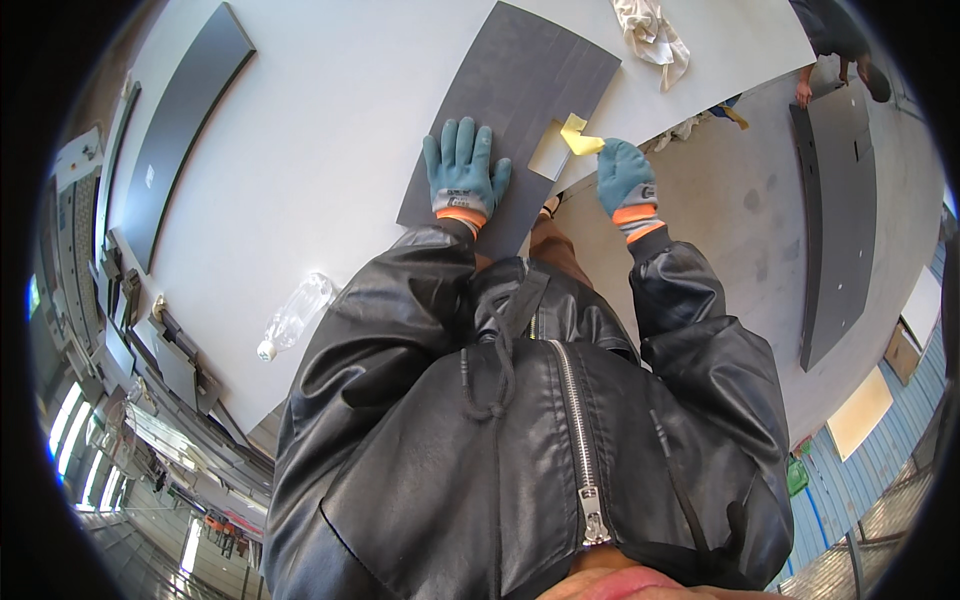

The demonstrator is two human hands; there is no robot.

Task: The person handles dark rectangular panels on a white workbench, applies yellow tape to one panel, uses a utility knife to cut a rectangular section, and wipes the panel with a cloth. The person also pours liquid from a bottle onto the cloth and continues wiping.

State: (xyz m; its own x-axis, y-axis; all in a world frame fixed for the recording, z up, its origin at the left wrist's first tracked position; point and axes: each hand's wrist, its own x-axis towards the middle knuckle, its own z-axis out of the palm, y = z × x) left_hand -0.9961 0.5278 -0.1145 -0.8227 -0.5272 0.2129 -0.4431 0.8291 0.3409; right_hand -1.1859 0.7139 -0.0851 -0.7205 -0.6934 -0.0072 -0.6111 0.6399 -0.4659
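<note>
Just above the centre of the frame, the gloved left hand (462, 172) lies flat on a grey panel (520, 80), gripping nothing, while the right hand (627, 178) pinches a folded yellow piece (575, 137) by the panel's cutout (550, 152). Working this piece around the opening seems the step in hand; the next move likely calls for a steady left palm. Left of centre lies a clear bottle (298, 315); at top, a whitish cloth (650, 40). Neither appears in the way. Farther off, a dark panel (190, 120) lies upper left; upper right, a co-worker's hand (804, 94) meets another panel (840, 230).
</note>
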